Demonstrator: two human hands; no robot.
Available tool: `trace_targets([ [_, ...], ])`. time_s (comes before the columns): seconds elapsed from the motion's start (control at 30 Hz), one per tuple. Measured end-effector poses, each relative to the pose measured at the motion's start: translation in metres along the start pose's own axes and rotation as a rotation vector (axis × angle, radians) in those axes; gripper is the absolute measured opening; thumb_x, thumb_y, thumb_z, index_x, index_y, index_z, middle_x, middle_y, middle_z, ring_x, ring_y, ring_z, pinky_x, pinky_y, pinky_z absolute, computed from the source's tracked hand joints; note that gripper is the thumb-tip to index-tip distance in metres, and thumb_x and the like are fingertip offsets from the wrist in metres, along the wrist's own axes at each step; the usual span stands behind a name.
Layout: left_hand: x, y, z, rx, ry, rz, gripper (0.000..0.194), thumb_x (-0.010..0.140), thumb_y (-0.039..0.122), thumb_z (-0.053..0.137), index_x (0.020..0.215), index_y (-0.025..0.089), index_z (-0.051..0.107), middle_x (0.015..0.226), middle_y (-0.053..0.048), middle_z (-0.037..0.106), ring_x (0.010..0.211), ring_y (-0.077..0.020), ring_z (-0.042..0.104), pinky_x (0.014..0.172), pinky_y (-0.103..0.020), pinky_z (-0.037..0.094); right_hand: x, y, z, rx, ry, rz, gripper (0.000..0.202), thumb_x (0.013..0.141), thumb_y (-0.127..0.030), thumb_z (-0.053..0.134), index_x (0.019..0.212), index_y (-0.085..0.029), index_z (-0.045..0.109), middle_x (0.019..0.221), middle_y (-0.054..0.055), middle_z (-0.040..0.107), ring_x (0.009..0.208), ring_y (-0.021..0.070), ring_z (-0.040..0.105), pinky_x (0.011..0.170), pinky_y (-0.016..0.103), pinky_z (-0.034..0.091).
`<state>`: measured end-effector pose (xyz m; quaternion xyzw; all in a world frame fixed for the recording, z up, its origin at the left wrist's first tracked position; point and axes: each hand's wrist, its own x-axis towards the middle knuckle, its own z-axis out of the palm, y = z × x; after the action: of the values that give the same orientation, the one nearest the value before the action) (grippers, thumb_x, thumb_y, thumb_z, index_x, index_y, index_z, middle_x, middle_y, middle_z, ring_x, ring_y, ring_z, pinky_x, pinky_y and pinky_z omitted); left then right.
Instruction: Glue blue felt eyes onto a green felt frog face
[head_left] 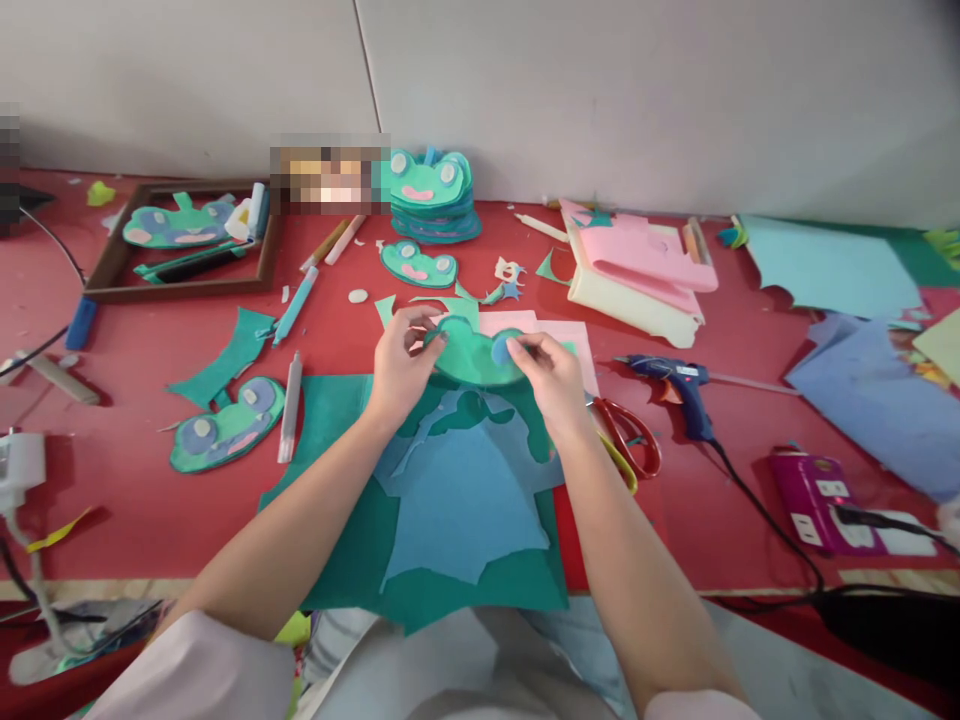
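Between my two hands is a green frog-head cutout (474, 352), held up over the sheets. My left hand (406, 362) pinches its left eye bump between thumb and fingers. At the other eye bump, my right hand (551, 372) grips the cutout with the thumb on a round blue piece (501, 348). Whether that piece is stuck down I cannot tell. Below lie a cut blue sheet (469, 500) and a dark green sheet (330, 420). Red-handled scissors (630, 440) rest beside my right forearm, partly hidden.
A blue glue gun (679, 380) lies at right, its cord running to a purple power strip (814, 490). Finished frog faces are piled (433, 195) at the back. Another frog face (225, 425) and a marker (291, 405) lie left. A brown frame (180, 292) holds pens.
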<state>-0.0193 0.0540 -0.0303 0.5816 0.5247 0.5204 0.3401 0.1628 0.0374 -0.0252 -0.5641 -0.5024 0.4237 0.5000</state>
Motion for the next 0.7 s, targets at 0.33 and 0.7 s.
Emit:
trace_targets([
  [0.33, -0.012, 0.002, -0.019, -0.164, -0.225, -0.280, 0.024, 0.089, 0.036, 0.038, 0.094, 0.022, 0.056, 0.070, -0.001, 0.061, 0.058, -0.0120, 0.061, 0.055, -0.026, 0.052, -0.003, -0.001, -0.005, -0.146, 0.145, -0.090, 0.026, 0.076, -0.045, 0.060, 0.080, -0.020, 0.063, 0.073, 0.001, 0.063, 0.068, 0.0140, 0.055, 0.066, 0.029, 0.044],
  [0.7, -0.016, -0.003, -0.018, 0.148, -0.279, -0.174, 0.019, 0.086, 0.033, 0.047, 0.089, 0.021, 0.062, 0.070, 0.000, 0.064, 0.062, -0.0108, 0.060, 0.058, -0.022, 0.048, 0.001, 0.010, -0.004, 0.079, 0.253, -0.040, 0.023, 0.076, -0.042, 0.062, 0.080, -0.019, 0.061, 0.082, 0.002, 0.064, 0.081, 0.0150, 0.059, 0.080, 0.032, 0.047],
])
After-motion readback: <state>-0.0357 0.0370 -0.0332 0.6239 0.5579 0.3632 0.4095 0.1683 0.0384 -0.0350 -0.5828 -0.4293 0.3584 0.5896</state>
